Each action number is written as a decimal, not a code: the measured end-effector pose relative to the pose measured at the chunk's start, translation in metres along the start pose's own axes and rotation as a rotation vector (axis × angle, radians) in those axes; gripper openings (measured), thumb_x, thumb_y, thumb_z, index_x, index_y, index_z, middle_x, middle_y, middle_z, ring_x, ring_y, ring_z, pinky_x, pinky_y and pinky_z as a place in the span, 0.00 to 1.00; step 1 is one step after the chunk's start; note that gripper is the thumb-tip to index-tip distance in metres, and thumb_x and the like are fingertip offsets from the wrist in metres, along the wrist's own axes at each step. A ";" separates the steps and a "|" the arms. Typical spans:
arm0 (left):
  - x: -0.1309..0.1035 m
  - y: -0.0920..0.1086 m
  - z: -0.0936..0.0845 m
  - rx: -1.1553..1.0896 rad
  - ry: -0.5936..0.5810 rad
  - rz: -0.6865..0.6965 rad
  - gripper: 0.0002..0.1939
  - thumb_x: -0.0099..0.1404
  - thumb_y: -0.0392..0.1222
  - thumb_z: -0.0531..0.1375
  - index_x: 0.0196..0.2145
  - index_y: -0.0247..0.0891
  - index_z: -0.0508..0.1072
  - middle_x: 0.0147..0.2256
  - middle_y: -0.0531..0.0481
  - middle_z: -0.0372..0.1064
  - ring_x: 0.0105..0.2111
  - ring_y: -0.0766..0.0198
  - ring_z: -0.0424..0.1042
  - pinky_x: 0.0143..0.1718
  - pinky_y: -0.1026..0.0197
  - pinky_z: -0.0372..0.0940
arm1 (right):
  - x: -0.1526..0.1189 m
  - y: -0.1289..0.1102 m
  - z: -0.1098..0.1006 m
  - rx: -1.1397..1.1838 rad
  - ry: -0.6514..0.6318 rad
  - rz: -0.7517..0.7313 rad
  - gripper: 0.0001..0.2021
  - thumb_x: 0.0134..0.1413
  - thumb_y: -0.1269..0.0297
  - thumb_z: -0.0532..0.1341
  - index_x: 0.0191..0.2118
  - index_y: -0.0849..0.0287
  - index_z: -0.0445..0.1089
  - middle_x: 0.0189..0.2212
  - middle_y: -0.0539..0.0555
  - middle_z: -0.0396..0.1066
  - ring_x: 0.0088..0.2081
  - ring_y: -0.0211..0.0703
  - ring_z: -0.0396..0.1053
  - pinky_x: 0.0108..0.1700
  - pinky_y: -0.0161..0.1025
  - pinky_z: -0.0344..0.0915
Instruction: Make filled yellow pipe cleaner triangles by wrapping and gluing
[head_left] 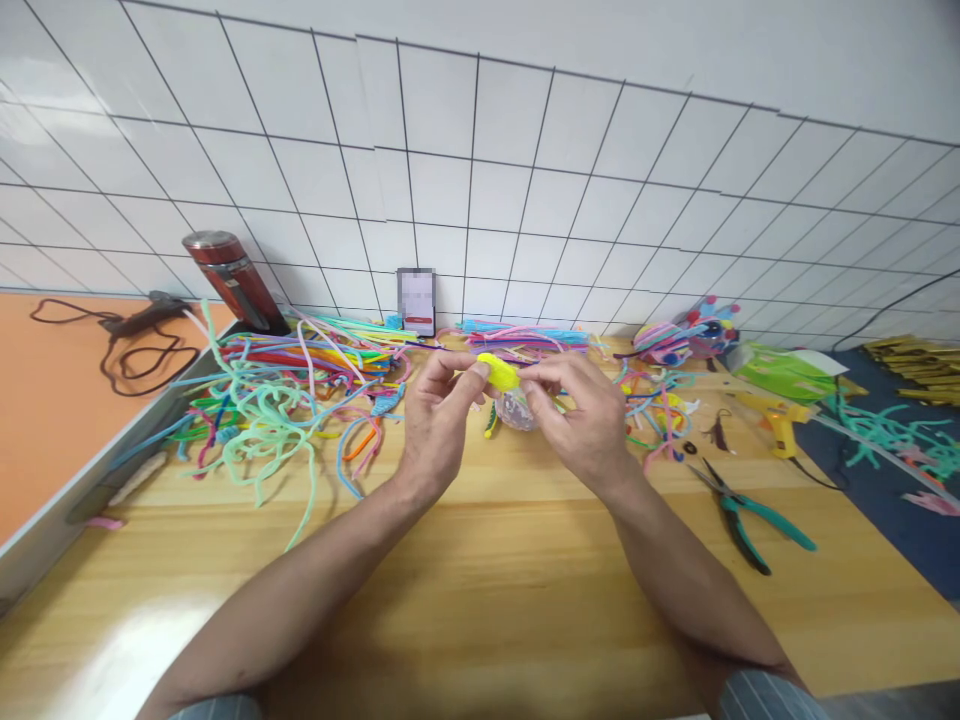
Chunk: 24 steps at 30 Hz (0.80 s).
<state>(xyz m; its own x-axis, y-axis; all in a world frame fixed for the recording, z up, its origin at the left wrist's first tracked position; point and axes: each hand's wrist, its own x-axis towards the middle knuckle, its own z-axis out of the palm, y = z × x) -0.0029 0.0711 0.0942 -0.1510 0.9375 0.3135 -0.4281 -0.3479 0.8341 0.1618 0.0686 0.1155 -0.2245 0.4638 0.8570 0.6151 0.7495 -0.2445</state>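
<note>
Over the middle of the table, my left hand pinches one end of a bright yellow, fuzzy pipe cleaner piece, which looks wound into a flat oval. At its other end, the fingers of my right hand are closed on the same piece. Just behind and below it, a clear, shiny round object shows between my hands; whether it rests on the table or touches my right fingers I cannot tell.
Loose pale-green pipe cleaners tangle on the left. A red thermos and a phone stand by the tiled wall. On the right lie teal-handled pliers, a yellow glue gun and a green packet.
</note>
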 end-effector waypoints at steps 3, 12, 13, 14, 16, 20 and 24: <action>0.003 0.000 -0.001 -0.031 0.008 -0.023 0.08 0.64 0.43 0.71 0.35 0.39 0.77 0.27 0.54 0.75 0.27 0.68 0.73 0.34 0.64 0.67 | 0.001 -0.001 -0.001 0.034 -0.012 0.065 0.08 0.65 0.74 0.62 0.40 0.53 0.76 0.31 0.50 0.77 0.33 0.40 0.74 0.37 0.40 0.71; 0.007 0.008 0.001 -0.139 -0.025 -0.055 0.10 0.62 0.43 0.74 0.32 0.39 0.77 0.28 0.55 0.76 0.25 0.71 0.73 0.33 0.66 0.67 | 0.001 0.000 -0.005 0.314 -0.079 0.421 0.05 0.60 0.69 0.66 0.41 0.55 0.76 0.30 0.48 0.77 0.30 0.38 0.72 0.35 0.38 0.69; 0.007 0.008 0.002 -0.147 -0.031 -0.066 0.11 0.61 0.43 0.74 0.32 0.38 0.77 0.28 0.55 0.76 0.25 0.70 0.74 0.32 0.66 0.67 | 0.001 0.001 -0.005 0.355 -0.097 0.470 0.05 0.60 0.68 0.66 0.42 0.56 0.76 0.30 0.48 0.77 0.30 0.38 0.72 0.34 0.39 0.70; 0.008 0.009 0.002 -0.152 -0.036 -0.076 0.11 0.60 0.44 0.75 0.32 0.38 0.78 0.27 0.55 0.76 0.25 0.70 0.74 0.32 0.66 0.67 | 0.002 0.002 -0.006 0.388 -0.112 0.513 0.07 0.60 0.66 0.66 0.43 0.56 0.77 0.30 0.49 0.77 0.30 0.38 0.72 0.34 0.39 0.70; 0.008 0.010 0.002 -0.152 -0.041 -0.091 0.12 0.59 0.44 0.76 0.32 0.38 0.78 0.27 0.55 0.76 0.25 0.70 0.75 0.32 0.67 0.67 | 0.003 0.004 -0.007 0.423 -0.135 0.564 0.08 0.59 0.65 0.67 0.45 0.56 0.77 0.30 0.49 0.77 0.30 0.39 0.72 0.34 0.39 0.70; 0.008 0.009 0.002 -0.135 -0.039 -0.088 0.12 0.59 0.44 0.75 0.32 0.38 0.77 0.27 0.55 0.76 0.24 0.70 0.74 0.32 0.66 0.67 | 0.004 0.006 -0.009 0.387 -0.154 0.553 0.08 0.59 0.65 0.66 0.44 0.56 0.79 0.31 0.50 0.76 0.31 0.40 0.72 0.37 0.41 0.69; 0.008 0.007 0.001 -0.129 -0.041 -0.099 0.13 0.59 0.44 0.75 0.33 0.38 0.76 0.27 0.55 0.76 0.24 0.71 0.73 0.31 0.67 0.67 | 0.004 0.008 -0.009 0.359 -0.184 0.529 0.09 0.61 0.65 0.65 0.45 0.56 0.81 0.30 0.50 0.76 0.31 0.40 0.70 0.35 0.39 0.66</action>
<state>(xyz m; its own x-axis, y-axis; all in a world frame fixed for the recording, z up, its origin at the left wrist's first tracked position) -0.0062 0.0759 0.1034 -0.0670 0.9652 0.2528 -0.5502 -0.2471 0.7976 0.1726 0.0724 0.1212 -0.1069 0.8615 0.4964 0.3947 0.4950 -0.7741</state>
